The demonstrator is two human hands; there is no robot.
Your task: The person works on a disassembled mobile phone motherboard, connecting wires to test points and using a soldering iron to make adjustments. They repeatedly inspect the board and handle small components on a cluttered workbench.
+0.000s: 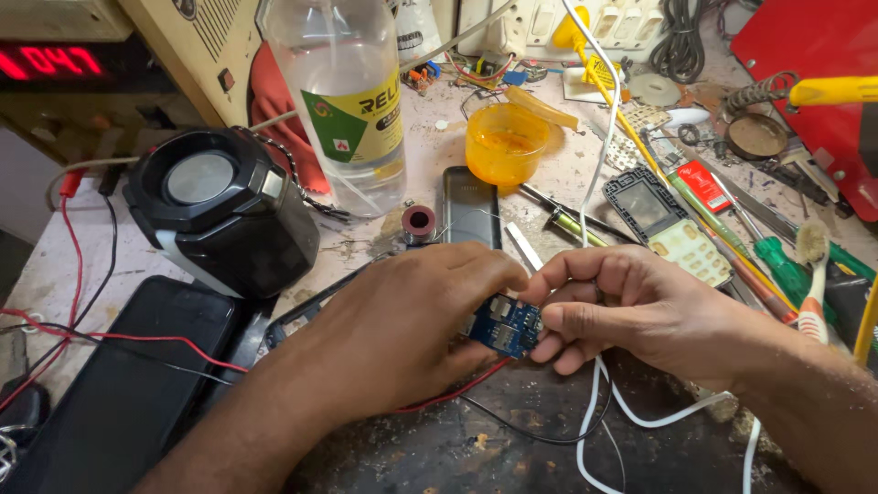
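A small blue circuit board (pixel 508 326) with metal card slots sits between both my hands, low over the worn bench. My left hand (pixel 402 320) covers its left side, fingers curled around it. My right hand (pixel 622 306) pinches its right edge with thumb and fingertips. A red wire (pixel 457 391) and a black wire run out from under the board. Just behind my hands lies a dark phone body (pixel 471 209), face down, and a phone front frame with keypad (pixel 668 224) lies to the right.
A black speaker (pixel 219 206) stands at left with a clear plastic bottle (pixel 352 101) behind it. An orange tub (pixel 506 142), screwdrivers (pixel 777 256), a toothbrush (pixel 809 274), a white cable (pixel 594 421) and a black tablet (pixel 128 375) crowd the bench.
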